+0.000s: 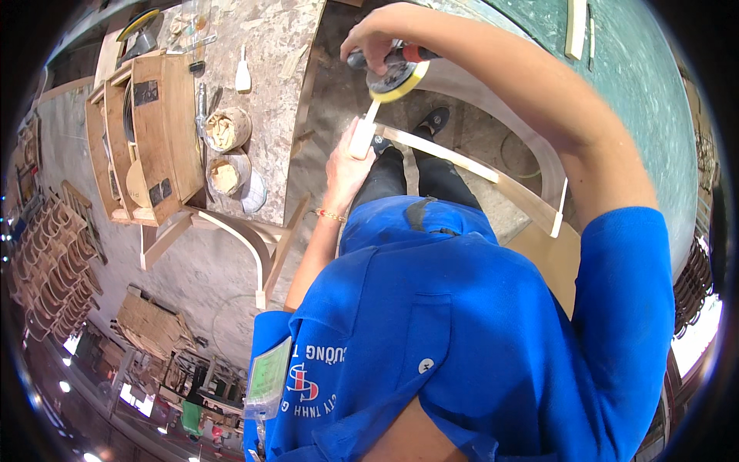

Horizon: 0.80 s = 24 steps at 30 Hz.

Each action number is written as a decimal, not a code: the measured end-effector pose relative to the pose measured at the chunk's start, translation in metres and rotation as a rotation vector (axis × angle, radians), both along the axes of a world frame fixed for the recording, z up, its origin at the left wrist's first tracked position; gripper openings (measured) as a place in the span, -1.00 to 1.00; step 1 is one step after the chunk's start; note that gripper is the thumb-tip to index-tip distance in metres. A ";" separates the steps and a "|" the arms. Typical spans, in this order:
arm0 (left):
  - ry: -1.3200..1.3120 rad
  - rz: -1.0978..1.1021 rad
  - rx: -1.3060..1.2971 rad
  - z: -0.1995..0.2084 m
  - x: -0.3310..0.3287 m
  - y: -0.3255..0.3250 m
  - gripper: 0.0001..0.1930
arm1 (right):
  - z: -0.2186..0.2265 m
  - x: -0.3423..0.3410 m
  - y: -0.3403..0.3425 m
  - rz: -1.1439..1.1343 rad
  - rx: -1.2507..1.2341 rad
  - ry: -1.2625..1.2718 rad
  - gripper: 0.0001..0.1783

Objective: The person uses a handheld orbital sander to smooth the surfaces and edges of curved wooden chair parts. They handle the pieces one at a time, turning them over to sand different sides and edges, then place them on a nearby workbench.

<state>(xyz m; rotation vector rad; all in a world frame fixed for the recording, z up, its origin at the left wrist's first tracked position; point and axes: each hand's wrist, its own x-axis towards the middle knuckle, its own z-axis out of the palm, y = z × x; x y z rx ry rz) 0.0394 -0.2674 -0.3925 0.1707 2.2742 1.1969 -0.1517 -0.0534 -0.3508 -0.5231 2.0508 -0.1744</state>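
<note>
Your left hand (pixel 346 171) is wrapped around a pale, blocky wooden piece (pixel 362 142) with a narrower end, held before your legs. Your right hand (pixel 376 48) grips a yellow-edged disc sander (pixel 392 80). The sander hides the narrow tip, so contact is unclear; your left fingers are mostly hidden.

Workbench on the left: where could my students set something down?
Between the two tubs and the right edge of the workbench, below the pale paddle-shaped piece, is a bare strip. Crowded: its left, around the wooden case.
</note>
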 end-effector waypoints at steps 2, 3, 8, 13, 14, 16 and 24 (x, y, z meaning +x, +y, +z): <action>0.020 0.011 0.000 -0.002 0.003 -0.004 -0.36 | 0.006 0.026 0.011 -0.168 -0.045 0.201 -0.04; 0.045 0.002 0.001 -0.003 0.003 -0.003 -0.36 | 0.014 0.044 0.017 -0.264 -0.101 0.291 -0.05; -0.007 0.019 -0.023 -0.007 0.007 -0.003 -0.39 | 0.032 0.144 -0.001 -0.533 -0.354 0.393 -0.11; -0.032 -0.005 -0.017 -0.002 0.002 -0.001 -0.38 | 0.026 0.147 -0.008 -0.658 -0.275 0.625 -0.13; 0.044 0.013 0.042 -0.004 0.004 -0.001 -0.37 | 0.021 0.141 -0.004 -0.673 -0.256 0.691 -0.12; 0.042 -0.002 -0.003 -0.006 0.003 -0.001 -0.35 | 0.022 0.138 -0.002 -0.650 -0.205 0.699 -0.12; 0.107 -0.015 -0.021 -0.011 0.004 -0.001 -0.34 | 0.018 0.146 -0.008 -0.705 -0.278 0.701 -0.09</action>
